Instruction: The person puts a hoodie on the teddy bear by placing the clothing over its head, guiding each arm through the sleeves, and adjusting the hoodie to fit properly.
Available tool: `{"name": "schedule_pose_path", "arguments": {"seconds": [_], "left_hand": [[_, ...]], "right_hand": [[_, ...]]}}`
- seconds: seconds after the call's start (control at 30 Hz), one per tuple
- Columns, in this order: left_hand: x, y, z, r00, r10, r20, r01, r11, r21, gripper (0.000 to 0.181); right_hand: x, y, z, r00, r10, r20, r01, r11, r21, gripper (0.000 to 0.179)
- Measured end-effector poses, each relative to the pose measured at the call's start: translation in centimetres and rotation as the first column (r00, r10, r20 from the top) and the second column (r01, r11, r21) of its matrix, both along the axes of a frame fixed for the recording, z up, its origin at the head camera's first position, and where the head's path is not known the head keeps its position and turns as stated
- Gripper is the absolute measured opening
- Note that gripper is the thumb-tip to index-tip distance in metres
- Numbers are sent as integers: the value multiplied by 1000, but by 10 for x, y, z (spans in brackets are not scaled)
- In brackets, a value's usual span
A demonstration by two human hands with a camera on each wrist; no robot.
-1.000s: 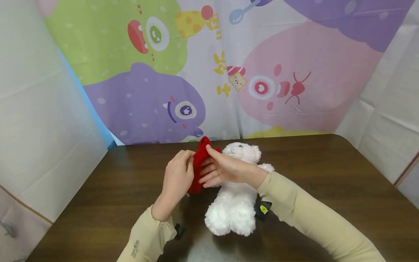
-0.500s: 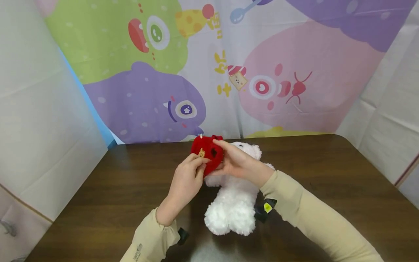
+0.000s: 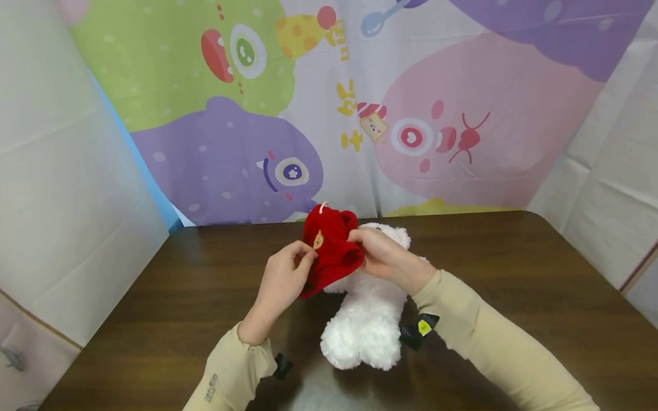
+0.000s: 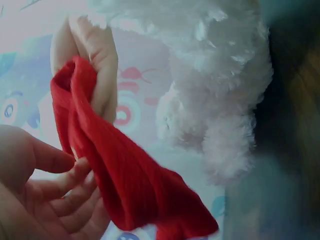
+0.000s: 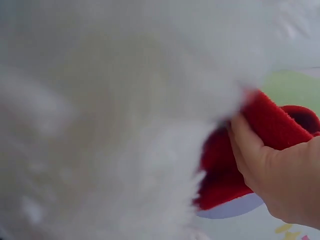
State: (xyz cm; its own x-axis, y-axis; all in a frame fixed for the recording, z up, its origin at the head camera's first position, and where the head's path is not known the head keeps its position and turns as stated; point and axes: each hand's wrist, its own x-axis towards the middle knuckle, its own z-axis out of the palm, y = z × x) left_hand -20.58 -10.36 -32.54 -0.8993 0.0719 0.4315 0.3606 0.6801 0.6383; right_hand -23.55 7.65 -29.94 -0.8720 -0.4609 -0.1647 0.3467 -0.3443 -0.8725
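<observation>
A hand could pass over the table [image 3: 154, 308] to the left of the left hand [image 3: 284, 278] — or on the far right, beyond the right sleeve [image 3: 493, 331]. The red cloth [image 3: 333, 257] fills the gap up to the right hand [image 3: 388, 258] — below that, the stuffed animal [image 3: 362, 334] blocks the way.

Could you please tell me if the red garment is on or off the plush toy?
Off: the left hand and right hand hold the red garment; the plush toy shows bare fur.
</observation>
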Motion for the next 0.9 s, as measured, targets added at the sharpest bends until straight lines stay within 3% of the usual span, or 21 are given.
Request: {"name": "schedule_pose_path", "arguments": {"seconds": [0.13, 0.27, 0.33, 0.4, 0.43, 0.5, 0.57, 0.63, 0.67, 0.73, 0.77, 0.83, 0.9], "left_hand": [[-8, -6, -4, 986, 69, 154, -75, 997, 33, 12], [-14, -11, -8, 939, 106, 327, -110, 994, -6, 29], [-17, -13, -11, 906, 66, 417, -84, 996, 25, 39], [-19, -15, -13, 865, -42, 499, -24, 992, 125, 48], [-20, -16, -15, 837, -114, 535, 7, 980, 197, 51], [-21, -19, -16, 753, -284, 593, 49, 924, 380, 55], [-21, -20, -17, 673, -429, 603, 58, 843, 534, 54], [-21, -21, -18, 613, -526, 589, 32, 762, 647, 47], [-21, -20, -18, 593, -561, 578, 13, 724, 689, 43], [-22, -19, -20, 587, -595, 549, -18, 669, 743, 33], [-22, -17, -21, 595, -598, 538, -32, 651, 758, 27], [-23, -14, -23, 628, -575, 525, -53, 641, 766, 18], [-23, -10, -24, 673, -523, 524, -74, 657, 750, 22]], "right_hand": [[2, 5, 3, 999, -36, -4, 36, 999, -15, 21], [4, 10, 8, 997, -71, 5, 71, 997, -42, 17], [5, 12, 10, 997, -80, 4, 80, 995, -56, 15], [6, 14, 11, 997, -78, -3, 78, 995, -68, 16], [7, 15, 11, 997, -80, -3, 79, 995, -68, 16], [7, 16, 11, 997, -79, -4, 78, 994, -71, 17], [7, 18, 9, 997, -80, -4, 79, 995, -68, 19], [7, 20, 7, 997, -81, -10, 80, 995, -52, 21], [7, 21, 6, 997, -80, -13, 80, 996, -45, 21], [7, 23, 5, 996, -87, -23, 87, 996, -15, 21], [7, 24, 4, 995, -95, -35, 95, 995, 16, 21], [7, 27, 3, 991, -112, -74, 119, 987, 107, 24], [7, 30, 3, 984, -128, -124, 153, 963, 222, 33]]}}
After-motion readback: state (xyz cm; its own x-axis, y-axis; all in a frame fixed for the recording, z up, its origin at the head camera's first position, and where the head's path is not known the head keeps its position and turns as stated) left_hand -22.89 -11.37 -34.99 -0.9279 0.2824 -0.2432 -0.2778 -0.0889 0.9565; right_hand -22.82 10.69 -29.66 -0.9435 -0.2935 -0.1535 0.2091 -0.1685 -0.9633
